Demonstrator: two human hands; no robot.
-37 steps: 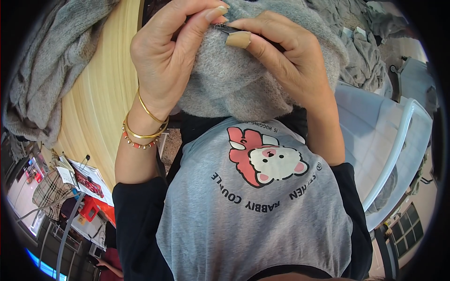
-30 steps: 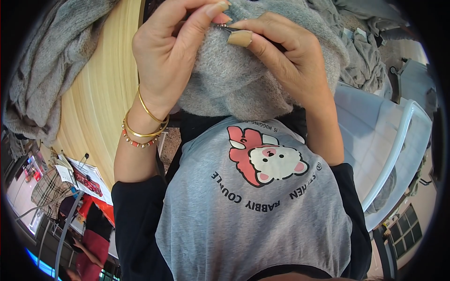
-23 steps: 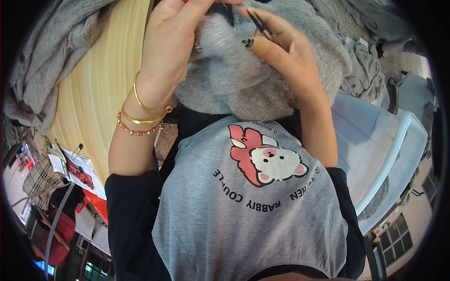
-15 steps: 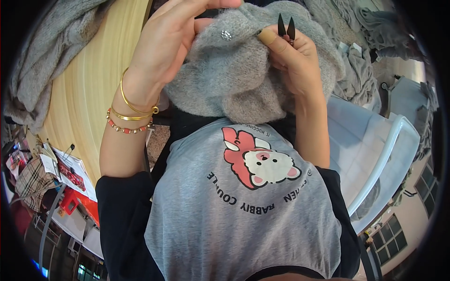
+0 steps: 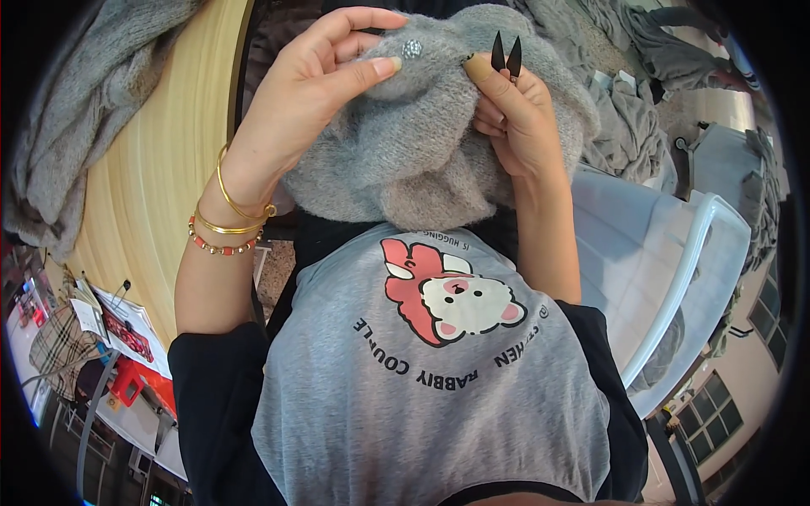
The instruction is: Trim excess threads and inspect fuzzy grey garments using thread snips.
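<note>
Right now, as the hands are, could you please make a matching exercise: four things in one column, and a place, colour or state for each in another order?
1. black-bladed snips
2. sparkly ornament
3. beaded bracelet
4. plastic bin

A. red and gold-coloured
B. at the person's right
C. on the grey knit, near the left hand
D. held in the right hand, blades apart

Pairs: 1-D, 2-C, 3-A, 4-B

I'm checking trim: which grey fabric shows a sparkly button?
The bunched knit between left hand and right hand; the grey fabric at left and grey piles at right show none.
</note>
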